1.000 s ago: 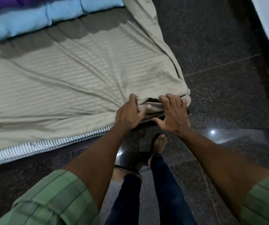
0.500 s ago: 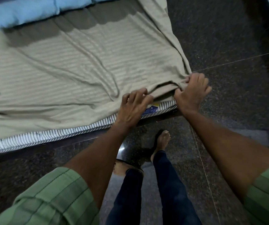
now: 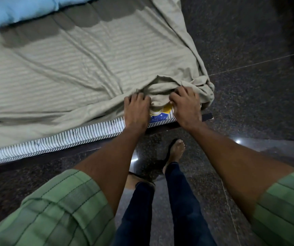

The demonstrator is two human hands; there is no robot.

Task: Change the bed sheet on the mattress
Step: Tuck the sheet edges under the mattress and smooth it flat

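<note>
Vs half a sec ago: right hand [image 3: 187,105] has come back in from the far corner edge and now sits close beside the left hand [image 3: 137,110], both at the near right corner of the mattress. Sheet there is more bunched than before, heaped into a thick roll past the right hand, and more of the printed label is bared between the hands.

Left hand: fingers [image 3: 139,97] curled, tips dug into the sheet hem, gripping cloth. Right hand: fingers [image 3: 180,93] curled too, pinching a fold of the bunched cloth.

The olive-beige bed sheet w/ faint woven stripes [image 3: 82,64] lies over the top of the mattress, soft, matte, creased in long diagonal wrinkles running toward the hands; its right side hangs off the bed edge down to the floor. Near hem stops short of the mattress side.

The mattress w/ black-and-white striped ticking [image 3: 54,142] shows along the near edge, corded piping at its lower seam. Yellow-and-blue printed label [image 3: 162,112] at the corner, glossy.

A light blue padded quilt [image 3: 18,9] lies across the far top, puffy, stitched in sections.

Dark speckled polished stone floor [image 3: 249,41], thin grout lines, lamp glare. Green checked sleeves [image 3: 54,210], dark blue trousers [image 3: 183,201], bare foot [image 3: 176,150] just by the bed.
</note>
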